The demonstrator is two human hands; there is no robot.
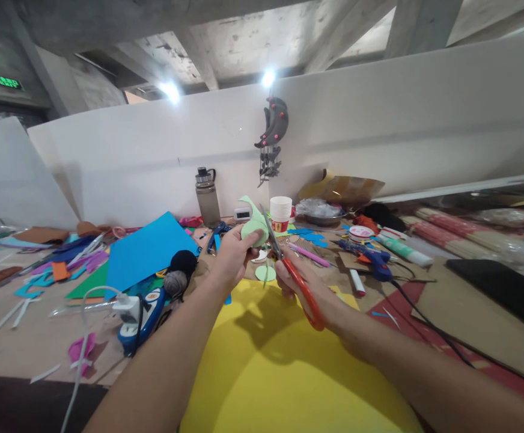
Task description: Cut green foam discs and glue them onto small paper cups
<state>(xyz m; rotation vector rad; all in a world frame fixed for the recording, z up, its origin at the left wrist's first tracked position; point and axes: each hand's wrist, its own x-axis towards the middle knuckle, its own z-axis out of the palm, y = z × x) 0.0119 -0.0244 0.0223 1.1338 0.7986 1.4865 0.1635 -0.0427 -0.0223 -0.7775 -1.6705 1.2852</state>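
My left hand (237, 249) pinches a piece of light green paper (255, 224), a rounded shape with a curling strip standing up from it. In my right hand (295, 276) are scissors (301, 288) with orange-red handles, their blades pointing up and lying against the right edge of the green paper. Whether the blades are parted is hard to make out. Below the hands, a cut light green disc (265, 274) lies at the far edge of a large yellow sheet (289, 373). Part of my right hand's grip is hidden behind the handles.
Blue sheets (147, 252), yarn balls (183, 263) and a power strip (142, 319) lie to the left. A bottle (208, 198) and stacked paper cups (280, 210) stand behind. At right are a blue glue gun (374, 261) with its cable, a marker (357, 281) and cardboard (482, 319).
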